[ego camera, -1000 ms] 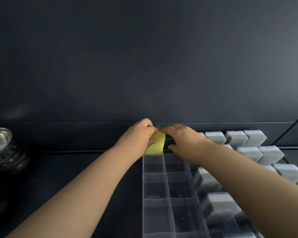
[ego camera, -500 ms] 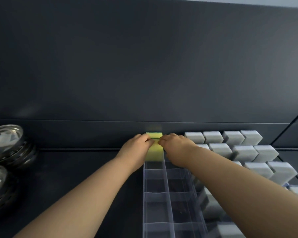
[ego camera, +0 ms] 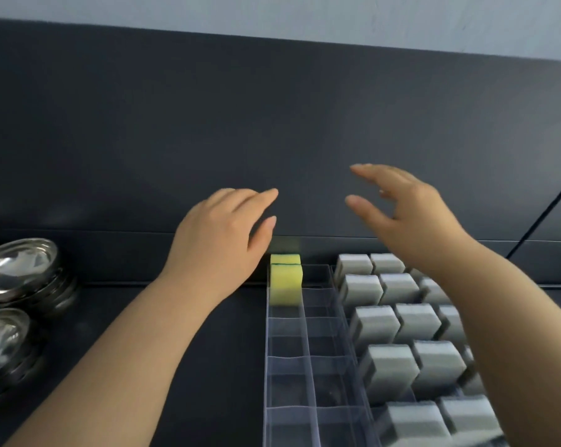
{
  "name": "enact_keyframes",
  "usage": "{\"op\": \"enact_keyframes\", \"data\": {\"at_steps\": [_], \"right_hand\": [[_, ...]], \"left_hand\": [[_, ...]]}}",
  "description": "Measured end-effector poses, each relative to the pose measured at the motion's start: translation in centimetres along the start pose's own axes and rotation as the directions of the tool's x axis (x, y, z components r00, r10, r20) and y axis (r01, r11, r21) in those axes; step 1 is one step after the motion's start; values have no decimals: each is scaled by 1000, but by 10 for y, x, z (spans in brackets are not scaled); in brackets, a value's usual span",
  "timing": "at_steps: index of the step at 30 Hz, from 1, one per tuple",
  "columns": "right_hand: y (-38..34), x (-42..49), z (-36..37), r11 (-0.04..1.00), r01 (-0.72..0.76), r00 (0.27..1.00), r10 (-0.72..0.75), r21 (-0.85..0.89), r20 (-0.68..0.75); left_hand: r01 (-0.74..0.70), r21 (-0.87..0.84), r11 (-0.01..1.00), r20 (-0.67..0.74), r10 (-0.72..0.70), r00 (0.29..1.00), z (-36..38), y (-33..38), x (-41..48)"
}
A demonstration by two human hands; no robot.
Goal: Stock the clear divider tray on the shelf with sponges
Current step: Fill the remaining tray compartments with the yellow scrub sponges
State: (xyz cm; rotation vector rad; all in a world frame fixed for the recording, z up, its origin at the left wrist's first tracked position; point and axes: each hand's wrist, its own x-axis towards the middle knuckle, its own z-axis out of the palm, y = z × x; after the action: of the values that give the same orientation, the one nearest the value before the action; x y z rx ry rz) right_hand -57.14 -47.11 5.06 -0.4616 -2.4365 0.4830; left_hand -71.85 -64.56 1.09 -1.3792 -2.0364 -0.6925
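A yellow sponge [ego camera: 285, 280] with a green layer stands upright in the far left cell of the clear divider tray [ego camera: 305, 366] on the dark shelf. The other cells of the tray's two left columns hold nothing. Several grey sponges [ego camera: 398, 327] stand in rows in the cells to the right. My left hand [ego camera: 222, 233] hovers above and to the left of the yellow sponge, fingers straight, holding nothing. My right hand [ego camera: 408, 214] is raised above the grey sponges with its fingers spread and holds nothing.
Two stacks of shiny steel bowls [ego camera: 17, 275] sit at the left end of the shelf. The dark back panel [ego camera: 272, 124] rises right behind the tray. A bare strip of shelf [ego camera: 214, 366] lies between the bowls and the tray.
Both hands have let go of the yellow sponge, which now stands in the far left cell. They have lifted up and apart, fingers opened.
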Motion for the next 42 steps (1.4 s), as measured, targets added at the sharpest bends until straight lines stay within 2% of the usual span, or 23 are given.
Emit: {"op": "enact_keyframes", "data": {"at_steps": [5, 10, 14, 20, 23, 26, 30, 35, 42], "right_hand": [[-8, -30, -27, 988, 53, 997, -44, 143, -65], [31, -79, -67, 996, 48, 998, -45, 81, -35], [89, -146, -131, 1000, -2, 999, 2, -9, -49], [193, -285, -229, 970, -221, 974, 214, -105, -74], [242, -357, -258, 916, -378, 926, 372, -132, -68], [277, -422, -274, 828, -543, 837, 547, -141, -8], [311, -485, -292, 727, -675, 731, 682, -128, 24], [350, -525, -317, 626, -763, 634, 773, -163, 1], [440, -530, -366, 557, -797, 569, 822, -234, 16]], "left_hand": [[4, 40, 999, -33, -2, 999, -28, 38, -15], [-8, 28, 1000, -23, 9, 1000, -30, 110, -20], [-75, -72, 995, -22, 74, 997, -6, 206, -20], [-176, -328, 928, 42, 200, 979, 58, 393, -31], [-106, -428, 898, 199, 208, 958, 91, 478, -48], [-21, -481, 877, 399, 241, 885, 121, 543, -68], [26, -514, 858, 538, 298, 788, 159, 602, -88], [18, -545, 838, 586, 366, 723, 199, 654, -92], [-17, -667, 745, 500, 464, 731, 271, 752, -58]]}}
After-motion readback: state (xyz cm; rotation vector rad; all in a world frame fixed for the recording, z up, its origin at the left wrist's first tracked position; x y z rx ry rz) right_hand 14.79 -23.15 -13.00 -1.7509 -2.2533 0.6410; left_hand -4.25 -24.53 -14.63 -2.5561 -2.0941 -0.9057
